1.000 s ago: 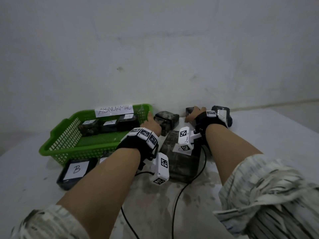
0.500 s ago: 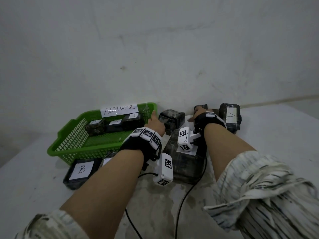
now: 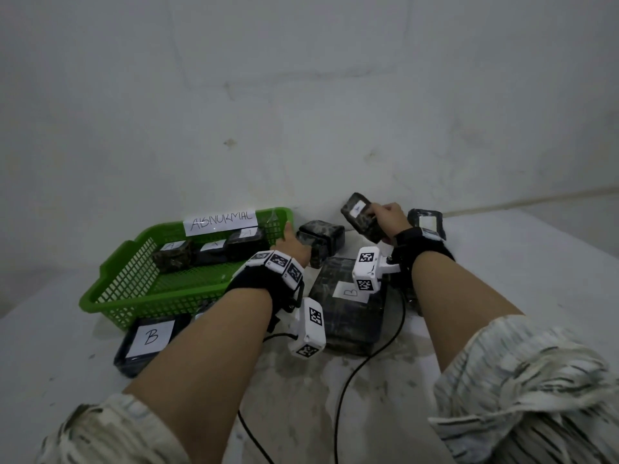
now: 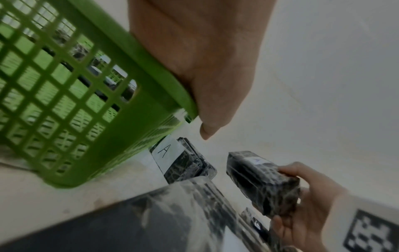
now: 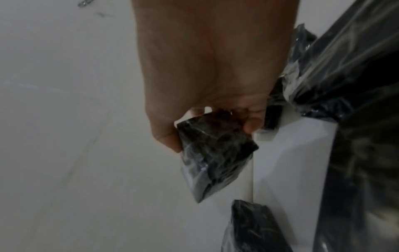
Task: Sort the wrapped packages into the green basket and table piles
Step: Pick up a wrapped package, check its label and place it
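Fingers of the left hand [image 3: 290, 244] seem hidden behind the basket [image 3: 110, 289]; right hand [image 3: 390, 217] holds a package [image 3: 361, 217].

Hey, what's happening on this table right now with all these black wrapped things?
A person is sorting wrapped packages. The right hand grips a small package with a white label, lifted off the table near the wall. The left hand rests on the rim of the green basket, which carries an ABNORMAL sign and holds three packages. Another small package sits beside the basket, and two flat packages labelled B lie on the table.
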Demonstrator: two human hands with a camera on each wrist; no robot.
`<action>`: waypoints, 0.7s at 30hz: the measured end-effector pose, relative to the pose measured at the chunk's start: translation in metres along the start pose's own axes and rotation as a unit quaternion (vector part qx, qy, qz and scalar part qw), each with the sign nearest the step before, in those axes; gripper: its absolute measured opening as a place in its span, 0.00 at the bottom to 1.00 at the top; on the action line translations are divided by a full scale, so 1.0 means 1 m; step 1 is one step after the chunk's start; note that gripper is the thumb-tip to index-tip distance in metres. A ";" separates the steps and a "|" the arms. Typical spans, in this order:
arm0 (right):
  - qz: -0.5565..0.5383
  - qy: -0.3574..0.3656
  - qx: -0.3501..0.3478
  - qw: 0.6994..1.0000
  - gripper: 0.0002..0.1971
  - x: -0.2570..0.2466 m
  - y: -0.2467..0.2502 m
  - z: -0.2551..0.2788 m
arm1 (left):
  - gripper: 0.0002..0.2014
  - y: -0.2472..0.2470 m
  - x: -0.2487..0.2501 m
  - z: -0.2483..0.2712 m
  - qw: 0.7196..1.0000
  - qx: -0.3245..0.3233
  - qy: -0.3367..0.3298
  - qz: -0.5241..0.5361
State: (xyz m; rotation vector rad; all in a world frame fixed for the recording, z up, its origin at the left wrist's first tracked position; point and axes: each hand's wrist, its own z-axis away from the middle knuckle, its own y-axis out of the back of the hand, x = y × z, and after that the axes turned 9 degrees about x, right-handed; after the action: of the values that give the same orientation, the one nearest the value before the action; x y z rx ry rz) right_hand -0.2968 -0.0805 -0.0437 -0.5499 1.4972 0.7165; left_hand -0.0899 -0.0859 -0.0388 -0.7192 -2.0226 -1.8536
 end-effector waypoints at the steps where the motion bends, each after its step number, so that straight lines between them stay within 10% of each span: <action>1: -0.012 -0.001 -0.013 1.000 0.25 -0.009 0.006 0.015 | 0.35 0.002 0.000 0.001 1.000 0.002 -0.001 -0.001; 3: -0.038 -0.008 -0.030 0.999 0.06 -0.021 0.015 0.039 | 0.33 0.008 -0.001 0.002 1.000 0.004 -0.007 0.011; 12: -0.086 -0.020 -0.120 0.989 0.08 -0.036 0.002 0.093 | 0.24 0.054 -0.019 0.029 0.951 0.054 -0.071 0.296; 21: -0.154 -0.043 -0.235 0.959 0.12 -0.056 -0.060 0.161 | 0.24 0.088 -0.058 0.041 0.878 -0.017 0.036 0.476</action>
State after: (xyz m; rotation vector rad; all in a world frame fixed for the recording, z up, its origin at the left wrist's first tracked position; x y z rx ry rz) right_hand -0.1387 -0.0100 0.0092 -1.0727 1.1220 0.8401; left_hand 0.0112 -0.0508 -0.0016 -1.3163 -1.1886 -1.2677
